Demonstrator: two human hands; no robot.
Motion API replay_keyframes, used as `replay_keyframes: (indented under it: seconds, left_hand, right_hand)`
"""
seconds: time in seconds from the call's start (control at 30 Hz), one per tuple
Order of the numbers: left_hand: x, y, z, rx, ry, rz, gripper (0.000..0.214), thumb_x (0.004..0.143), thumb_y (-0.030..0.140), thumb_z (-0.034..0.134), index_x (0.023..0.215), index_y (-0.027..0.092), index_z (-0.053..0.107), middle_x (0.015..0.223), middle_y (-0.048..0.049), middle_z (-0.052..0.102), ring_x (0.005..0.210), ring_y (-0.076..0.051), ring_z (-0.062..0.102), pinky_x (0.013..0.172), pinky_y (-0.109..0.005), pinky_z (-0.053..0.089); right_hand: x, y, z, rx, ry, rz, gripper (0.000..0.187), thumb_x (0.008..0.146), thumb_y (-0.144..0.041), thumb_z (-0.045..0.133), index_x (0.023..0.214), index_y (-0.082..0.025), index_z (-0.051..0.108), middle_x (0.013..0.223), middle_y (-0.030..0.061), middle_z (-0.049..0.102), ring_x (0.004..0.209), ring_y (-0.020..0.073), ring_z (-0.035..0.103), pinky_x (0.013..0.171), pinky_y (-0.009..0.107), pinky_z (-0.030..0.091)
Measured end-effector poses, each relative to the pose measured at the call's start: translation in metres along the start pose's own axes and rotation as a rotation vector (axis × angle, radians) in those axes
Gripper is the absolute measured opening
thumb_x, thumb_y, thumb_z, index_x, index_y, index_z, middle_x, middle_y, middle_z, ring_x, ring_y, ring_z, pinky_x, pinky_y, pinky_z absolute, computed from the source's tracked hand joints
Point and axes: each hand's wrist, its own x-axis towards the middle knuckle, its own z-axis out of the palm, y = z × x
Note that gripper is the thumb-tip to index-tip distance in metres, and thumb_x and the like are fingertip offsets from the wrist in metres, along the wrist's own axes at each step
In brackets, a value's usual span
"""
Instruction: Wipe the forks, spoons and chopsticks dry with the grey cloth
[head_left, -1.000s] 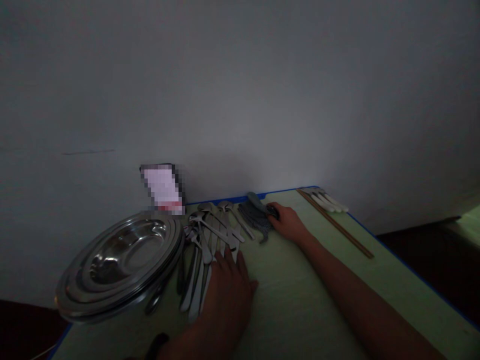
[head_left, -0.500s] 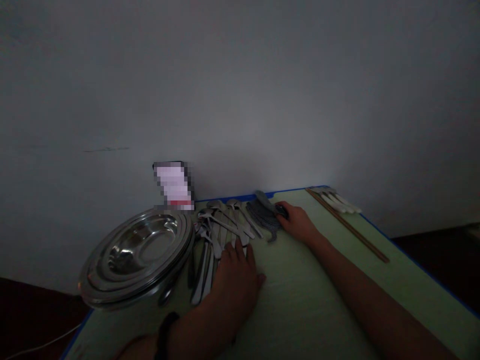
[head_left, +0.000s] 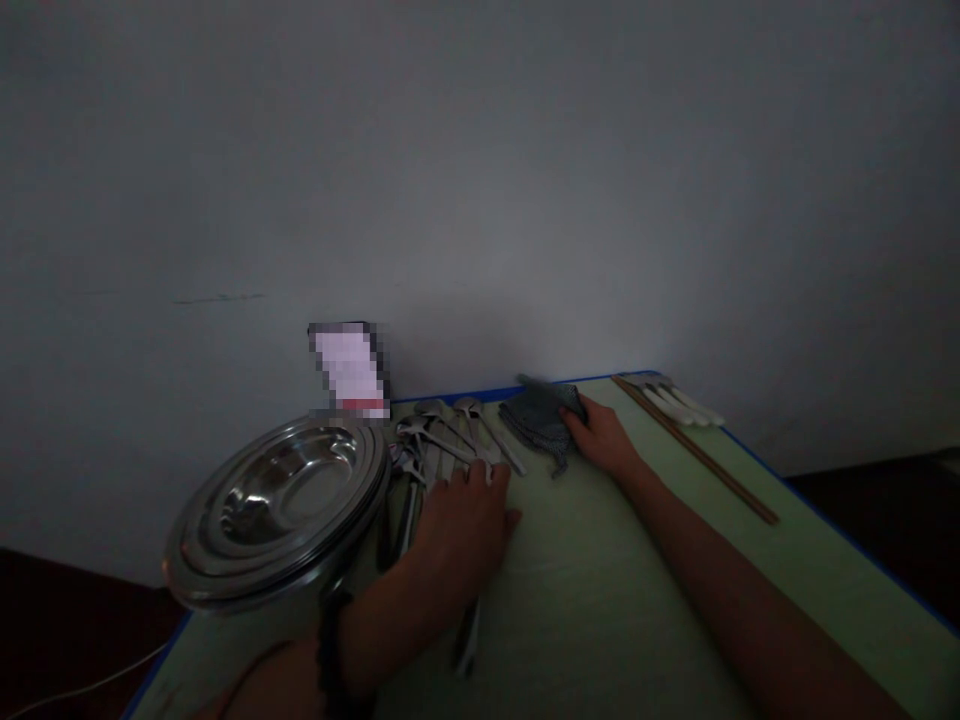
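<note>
My left hand [head_left: 466,525] lies palm down over the near end of the cutlery pile, fingers a little apart and bent, touching the handles. Metal spoons [head_left: 469,407] and other cutlery lie crossed in front of it, partly covered by the fingers. A dark metal handle [head_left: 466,640] sticks out beneath the wrist; its other end is hidden. To the right, my right hand [head_left: 604,435] is closed on the right edge of a folded grey cloth [head_left: 541,415], thumb on top. The cloth rests on the table near the wall.
A stack of shiny metal plates or basins [head_left: 195,560] stands at the table's left. Behind it a phone [head_left: 351,368] leans on the wall [head_left: 525,180]. Brown chopsticks [head_left: 697,455] and white-handled forks [head_left: 679,405] lie at the right. The pale green table [head_left: 585,600] has a blue edge.
My right hand has taken a fuller grip on the cloth and shifted it slightly right, folding its edge over. My left hand has moved a little forward, uncovering the handle below it.
</note>
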Motion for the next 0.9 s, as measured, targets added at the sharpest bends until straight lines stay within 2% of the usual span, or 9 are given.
replay_keyframes:
  seconds: [0.13, 0.27, 0.47, 0.63, 0.7, 0.8, 0.9]
  left_hand:
    - [0.010, -0.002, 0.011, 0.067, 0.099, -0.027, 0.046, 0.087, 0.035, 0.045, 0.130, 0.020, 0.038, 0.111, -0.0140, 0.058, 0.094, -0.030, 0.057, 0.074, -0.042, 0.045]
    - [0.015, 0.003, 0.028, 0.075, 0.181, -0.031, 0.041, 0.090, 0.030, 0.037, 0.127, 0.013, 0.042, 0.106, -0.0147, 0.059, 0.091, -0.029, 0.056, 0.073, -0.042, 0.043]
    - [0.017, 0.003, 0.024, 0.096, 0.286, 0.060, 0.030, 0.089, 0.026, 0.036, 0.097, 0.010, 0.060, 0.100, -0.0138, 0.059, 0.094, -0.028, 0.051, 0.080, -0.042, 0.039]
    - [0.024, -0.003, 0.020, 0.048, 0.229, -0.026, 0.040, 0.090, 0.040, 0.033, 0.098, 0.011, 0.058, 0.096, -0.0139, 0.059, 0.090, -0.028, 0.054, 0.077, -0.040, 0.040]
    - [0.025, -0.005, 0.021, 0.030, 0.213, -0.051, 0.043, 0.090, 0.044, 0.032, 0.106, 0.010, 0.054, 0.097, -0.0136, 0.059, 0.090, -0.028, 0.055, 0.076, -0.039, 0.040]
    - [0.025, -0.005, 0.024, 0.022, 0.228, -0.032, 0.043, 0.090, 0.042, 0.032, 0.122, 0.015, 0.044, 0.104, -0.0125, 0.058, 0.094, -0.028, 0.054, 0.077, -0.039, 0.040]
    - [0.025, -0.005, 0.025, 0.025, 0.215, -0.009, 0.037, 0.091, 0.039, 0.031, 0.117, 0.018, 0.047, 0.102, -0.0107, 0.058, 0.093, -0.028, 0.054, 0.076, -0.039, 0.040]
  right_hand:
    - [0.000, 0.000, -0.001, 0.036, -0.011, 0.004, 0.029, 0.083, -0.030, 0.041, 0.097, -0.014, 0.059, 0.088, 0.0101, 0.067, 0.080, 0.0210, 0.061, 0.071, 0.029, 0.043]
    - [0.000, -0.001, -0.002, 0.058, -0.031, 0.007, 0.028, 0.083, -0.029, 0.041, 0.099, -0.015, 0.059, 0.094, 0.0100, 0.067, 0.085, 0.0208, 0.061, 0.074, 0.029, 0.044]
    - [-0.001, 0.000, -0.002, 0.054, -0.029, -0.007, 0.027, 0.083, -0.029, 0.042, 0.097, -0.014, 0.060, 0.092, 0.0107, 0.067, 0.083, 0.0210, 0.062, 0.073, 0.029, 0.044]
    - [0.000, 0.000, -0.001, 0.065, -0.025, -0.024, 0.027, 0.083, -0.028, 0.042, 0.098, -0.014, 0.060, 0.090, 0.0095, 0.068, 0.081, 0.0201, 0.062, 0.071, 0.028, 0.043]
    - [0.001, -0.001, -0.001, 0.053, -0.027, -0.016, 0.027, 0.083, -0.028, 0.042, 0.098, -0.014, 0.060, 0.089, 0.0093, 0.068, 0.080, 0.0201, 0.062, 0.070, 0.028, 0.043]
    - [0.000, 0.000, -0.001, 0.029, -0.033, -0.018, 0.026, 0.083, -0.029, 0.042, 0.096, -0.015, 0.059, 0.087, 0.0089, 0.068, 0.078, 0.0199, 0.061, 0.069, 0.028, 0.043]
    - [-0.001, 0.000, 0.000, 0.017, -0.042, -0.041, 0.025, 0.083, -0.028, 0.042, 0.093, -0.015, 0.059, 0.083, 0.0085, 0.067, 0.074, 0.0192, 0.061, 0.067, 0.027, 0.042]
